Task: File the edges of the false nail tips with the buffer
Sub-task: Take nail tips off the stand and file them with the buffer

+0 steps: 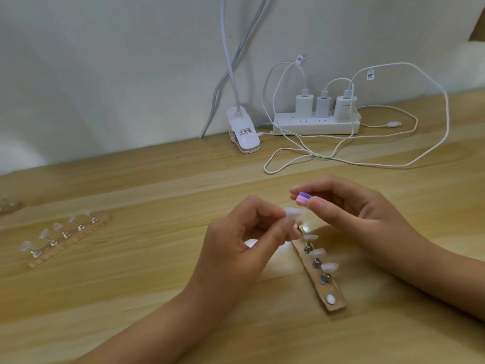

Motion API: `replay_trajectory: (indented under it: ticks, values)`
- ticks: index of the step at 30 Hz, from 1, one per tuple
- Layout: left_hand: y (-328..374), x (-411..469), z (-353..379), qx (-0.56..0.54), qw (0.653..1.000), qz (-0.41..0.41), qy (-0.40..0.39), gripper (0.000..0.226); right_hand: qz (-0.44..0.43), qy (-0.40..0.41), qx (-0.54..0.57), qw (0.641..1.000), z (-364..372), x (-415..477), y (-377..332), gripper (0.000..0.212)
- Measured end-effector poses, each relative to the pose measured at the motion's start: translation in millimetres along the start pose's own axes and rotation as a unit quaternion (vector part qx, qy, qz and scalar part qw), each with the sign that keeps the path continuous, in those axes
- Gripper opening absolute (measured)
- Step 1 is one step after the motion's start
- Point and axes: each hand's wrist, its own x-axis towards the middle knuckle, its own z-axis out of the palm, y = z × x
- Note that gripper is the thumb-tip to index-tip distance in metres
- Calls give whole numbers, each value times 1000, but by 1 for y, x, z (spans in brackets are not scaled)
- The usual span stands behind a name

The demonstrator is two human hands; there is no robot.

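Note:
My left hand (237,241) pinches a clear false nail tip (295,214) on its small stand, lifted above the table. My right hand (351,208) pinches a small pink-and-purple buffer block (303,198) between thumb and fingers, its lower edge just above the held tip. Below them a wooden holder strip (333,298) lies on the table with three more nail tips (318,253) on metal stands and one bare magnet spot near its front end.
A second holder strip (60,239) with several nail tips lies at the left. At the back stand a white clip lamp (242,132) and a power strip (316,124) with three chargers and looping white cables (341,156). The wooden table (131,298) spans the view.

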Motion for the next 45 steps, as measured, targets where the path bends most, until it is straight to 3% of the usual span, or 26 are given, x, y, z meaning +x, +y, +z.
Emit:
replay_trajectory:
  ticks: [6,9,14,25,33,40,45]
  values:
    - [-5,6,-5,-65,993,-100,1,5,-22,25,29,999,-1,3,2,27]
    - [-7,7,-7,-80,989,-122,14,8,-62,14,24,998,0,1,4,41]
    - [-8,9,-6,-108,984,-142,24,28,-107,-3,-13,994,2,-1,7,45]
    - [-11,8,-7,-65,989,-130,-1,15,-167,-10,-29,986,3,-3,3,32]
    - [-11,4,-5,-38,995,-93,-27,15,-204,-23,-127,970,2,-3,1,20]
    - [-10,2,0,48,997,-27,-47,16,-264,-30,-206,942,5,-4,1,18]
    - [-9,5,-3,-10,997,-78,6,10,-271,-9,-286,919,-1,0,4,11]
